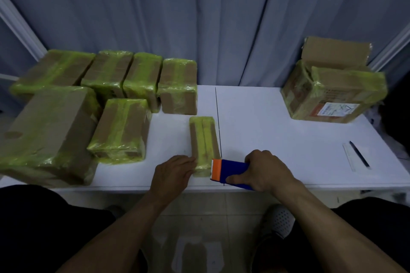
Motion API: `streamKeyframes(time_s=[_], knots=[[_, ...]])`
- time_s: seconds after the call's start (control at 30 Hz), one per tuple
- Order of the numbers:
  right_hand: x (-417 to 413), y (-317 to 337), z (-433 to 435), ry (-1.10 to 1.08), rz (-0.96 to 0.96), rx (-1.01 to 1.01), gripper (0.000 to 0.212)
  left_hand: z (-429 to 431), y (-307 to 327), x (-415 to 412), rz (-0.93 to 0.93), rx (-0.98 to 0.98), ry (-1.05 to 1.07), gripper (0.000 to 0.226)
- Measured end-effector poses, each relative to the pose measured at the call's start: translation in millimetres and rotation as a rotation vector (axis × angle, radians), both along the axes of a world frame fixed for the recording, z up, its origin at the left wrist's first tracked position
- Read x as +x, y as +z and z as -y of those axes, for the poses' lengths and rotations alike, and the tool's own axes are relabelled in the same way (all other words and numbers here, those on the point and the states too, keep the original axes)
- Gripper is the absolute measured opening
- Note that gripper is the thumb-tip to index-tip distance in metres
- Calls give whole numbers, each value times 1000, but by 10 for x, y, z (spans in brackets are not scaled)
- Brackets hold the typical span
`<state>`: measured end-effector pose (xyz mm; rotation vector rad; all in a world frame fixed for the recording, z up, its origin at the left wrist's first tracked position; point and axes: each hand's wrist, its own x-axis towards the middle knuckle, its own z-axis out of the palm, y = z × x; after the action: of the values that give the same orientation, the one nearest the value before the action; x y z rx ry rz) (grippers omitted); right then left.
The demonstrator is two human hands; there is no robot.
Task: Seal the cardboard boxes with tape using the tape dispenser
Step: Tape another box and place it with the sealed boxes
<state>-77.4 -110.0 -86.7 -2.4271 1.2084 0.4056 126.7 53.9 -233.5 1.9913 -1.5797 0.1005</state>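
R hand grip clamped on tape dispenser, L hand flat against box

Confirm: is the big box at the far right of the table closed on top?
No, the big box has a top flap standing open at its back.

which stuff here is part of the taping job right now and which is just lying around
In use: small box, tape dispenser, left hand, right hand.
Lying about: taped boxes on the left, opened box far right, pen, ruler.
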Motion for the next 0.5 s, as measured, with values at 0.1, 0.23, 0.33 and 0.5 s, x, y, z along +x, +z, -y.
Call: streamKeyframes(time_s=[0.1, 0.23, 0.33, 0.5], knots=[[63, -43, -4, 18, -21, -22, 74, -43, -17, 2, -4, 17, -2, 39], [108, -106, 16, 41, -42, -59, 79, -37, 68, -49, -52, 56, -28, 35], [148, -134, 34, 54, -53, -56, 84, -42, 161, -125, -29, 120, -11, 52], [174, -165, 18, 66, -47, -55, 86, 24, 289, -168, -82, 107, 44, 48]])
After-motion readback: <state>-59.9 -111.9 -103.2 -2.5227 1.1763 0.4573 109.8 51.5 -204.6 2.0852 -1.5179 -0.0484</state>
